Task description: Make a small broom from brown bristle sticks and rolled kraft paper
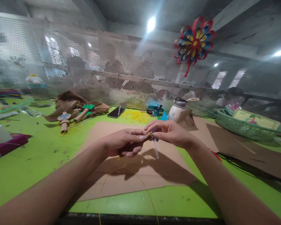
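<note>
The left hand pinches a small brown piece between thumb and fingers, and the right hand closes thumb and fingertips at its far end, where a blue bit shows and a white strip hangs down; the exact grip there is too small to make out. The piece is up between both hands, above the cardboard. It looks light, thin and fairly stiff, likely to crease if squeezed, so a flat pinch near its middle should suit it. Below, a yellow string, probably limp and easily snagged, loops toward the near edge of the table. Beyond the cardboard are a phone and a bottle, with a green basket to the right.
</note>
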